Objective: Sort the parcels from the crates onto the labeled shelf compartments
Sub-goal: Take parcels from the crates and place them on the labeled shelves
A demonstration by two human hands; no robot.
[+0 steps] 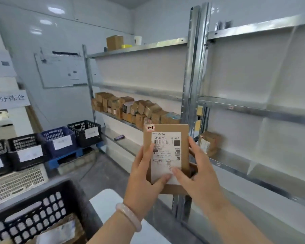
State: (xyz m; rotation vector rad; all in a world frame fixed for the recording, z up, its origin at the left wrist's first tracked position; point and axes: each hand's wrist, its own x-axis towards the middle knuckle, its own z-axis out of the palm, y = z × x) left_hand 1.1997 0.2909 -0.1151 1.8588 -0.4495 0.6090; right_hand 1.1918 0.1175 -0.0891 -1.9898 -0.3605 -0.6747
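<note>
A flat brown cardboard parcel [182, 138] with a white shipping label and a small red-marked "H" sticker at its top left corner is held upright in front of me. My left hand [144, 175] grips its left edge, thumb on the label. My right hand [199, 173] grips its right edge, thumb also on the label. Behind it stands the metal shelf rack [192, 71]. One small brown parcel [208, 142] sits in the right bay, above an "H" tag on the shelf edge [218, 164]. A black crate [40, 213] at lower left holds more parcels.
Several small boxes [130, 108] crowd the left bay's middle shelf. A dark phone-like device [119, 137] lies on the shelf below. Black and blue labelled crates [60, 140] line the left side on a blue pallet. A box and a yellow item sit on the top shelf.
</note>
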